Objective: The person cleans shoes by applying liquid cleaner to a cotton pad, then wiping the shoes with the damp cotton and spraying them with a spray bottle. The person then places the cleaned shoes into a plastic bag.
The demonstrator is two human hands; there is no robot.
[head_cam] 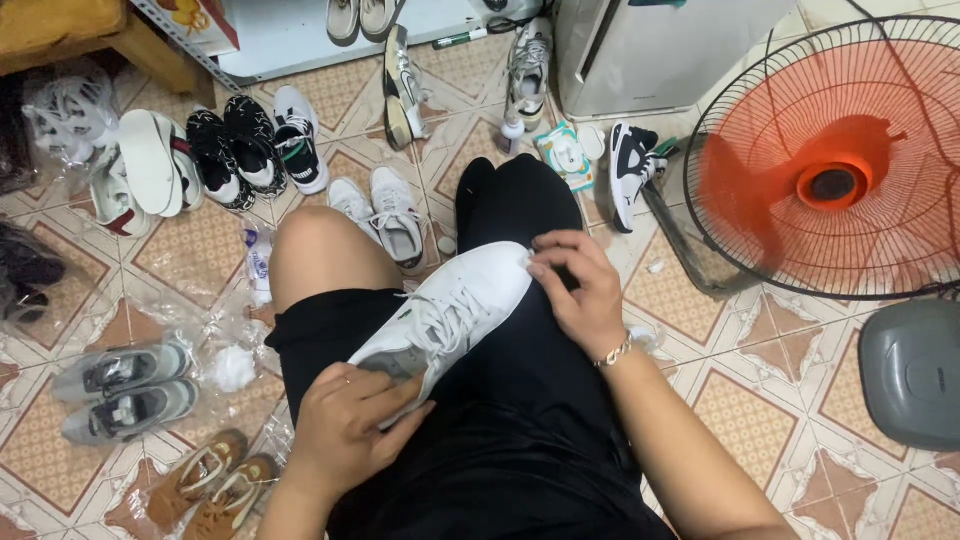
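A white lace-up sneaker [450, 310] is held across the lap of a seated person in black shorts [500, 430], its toe pointing up and to the right, its heel low and to the left. The left hand [345, 425] is closed around the heel end of the sneaker, the fingers curled over the grey collar area. The right hand [580, 290] is set at the toe, the fingertips [540, 262] pinched narrow against the front edge of the toe cap; whether something small is held between them cannot be told. A bracelet [615, 352] is worn on the right wrist.

The tiled floor [760, 400] around the person is covered with other footwear. A white pair of sneakers [385, 215] is placed just beyond the bare knee. A black-and-white patterned pair [235, 150] is seen further left, with a black-and-white sneaker with a green stripe [298, 135] just beside it. A grey pair in clear plastic wrapping [125, 390] lies to the left of the lap, and a brown pair [215, 485], also wrapped, lies near the lower edge. A black-and-white sneaker [630, 165] is placed near the base of an orange standing fan [830, 160] at the right. A pack of wipes [565, 152] is noted just left of that sneaker. A grey domed appliance [915, 370] is seen at the right edge, below the fan.
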